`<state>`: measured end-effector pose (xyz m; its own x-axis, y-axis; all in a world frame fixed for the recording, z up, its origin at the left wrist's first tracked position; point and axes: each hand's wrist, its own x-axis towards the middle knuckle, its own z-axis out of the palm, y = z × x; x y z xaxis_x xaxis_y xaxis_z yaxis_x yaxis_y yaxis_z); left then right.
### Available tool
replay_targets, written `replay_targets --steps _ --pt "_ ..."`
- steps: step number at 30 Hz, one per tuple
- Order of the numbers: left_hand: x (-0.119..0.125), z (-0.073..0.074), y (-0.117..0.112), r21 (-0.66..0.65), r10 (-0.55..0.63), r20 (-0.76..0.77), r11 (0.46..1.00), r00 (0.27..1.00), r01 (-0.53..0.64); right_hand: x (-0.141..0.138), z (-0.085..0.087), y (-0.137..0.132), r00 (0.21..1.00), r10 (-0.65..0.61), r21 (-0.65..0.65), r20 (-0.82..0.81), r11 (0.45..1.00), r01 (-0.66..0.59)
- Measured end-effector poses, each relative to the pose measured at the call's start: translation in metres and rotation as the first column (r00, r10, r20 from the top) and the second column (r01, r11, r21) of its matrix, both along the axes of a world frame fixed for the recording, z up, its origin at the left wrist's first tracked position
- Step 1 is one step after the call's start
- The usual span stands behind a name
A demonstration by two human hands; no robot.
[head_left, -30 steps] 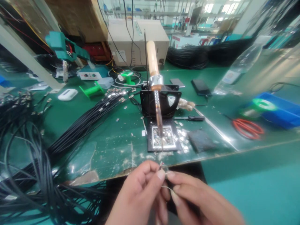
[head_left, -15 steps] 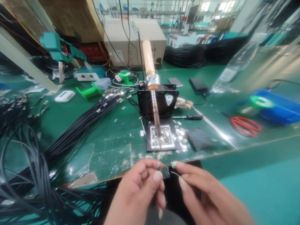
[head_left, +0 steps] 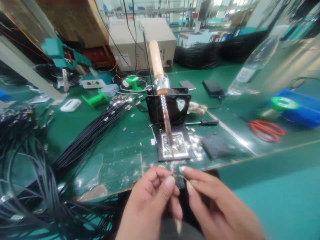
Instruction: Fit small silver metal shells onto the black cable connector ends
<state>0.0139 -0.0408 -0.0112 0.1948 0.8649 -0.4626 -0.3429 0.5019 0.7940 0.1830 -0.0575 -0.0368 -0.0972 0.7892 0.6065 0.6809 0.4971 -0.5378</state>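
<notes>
In front of the bench edge, my left hand [head_left: 156, 193] is closed in a pinch. A tiny reddish tip [head_left: 173, 173] shows at its thumb and forefinger; the rest of what it grips is hidden. My right hand [head_left: 212, 195] pinches a thin, pale wire [head_left: 182, 176], which curves toward the left fingertips. Just beyond both hands, a soldering iron [head_left: 157, 63] with a wooden handle is held tip down in front of a black fan frame [head_left: 152, 108]. Beneath its tip lies a white-rimmed tray [head_left: 163, 146] of small metal pieces.
Bundled black cables [head_left: 85, 140] cover the left side. Loose metal pieces [head_left: 196, 146] and a dark pad [head_left: 215, 146] lie right of the tray. Farther right are red-handled pliers [head_left: 267, 130], a solder spool [head_left: 282, 103], a blue bin [head_left: 306, 110] and a plastic bottle [head_left: 257, 63].
My hands have drawn closer together, and the wire in my right hand now reaches near the left fingertips. The reddish tip has come into sight. The view has shifted slightly.
</notes>
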Motion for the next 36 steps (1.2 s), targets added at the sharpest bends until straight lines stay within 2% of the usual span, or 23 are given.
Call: replay_targets --steps 10,17,23,36 --pt "0.005 0.011 0.004 -0.035 0.031 0.079 0.999 0.996 -0.028 -0.008 0.005 0.007 0.998 -0.050 0.064 -0.039 0.997 0.052" --pt "0.006 0.014 0.006 -0.066 0.083 0.067 0.995 0.994 -0.078 -0.010 0.003 0.007 0.997 -0.045 0.012 -0.064 0.999 0.046" --pt "0.010 0.013 0.012 -0.070 0.096 0.069 0.993 0.993 -0.091 -0.020 0.013 0.014 0.993 -0.081 0.056 -0.090 0.995 0.086" --pt "0.008 0.012 0.013 -0.057 0.083 0.009 0.995 0.997 -0.082 -0.020 0.013 0.017 0.991 -0.081 0.057 -0.105 0.995 0.087"
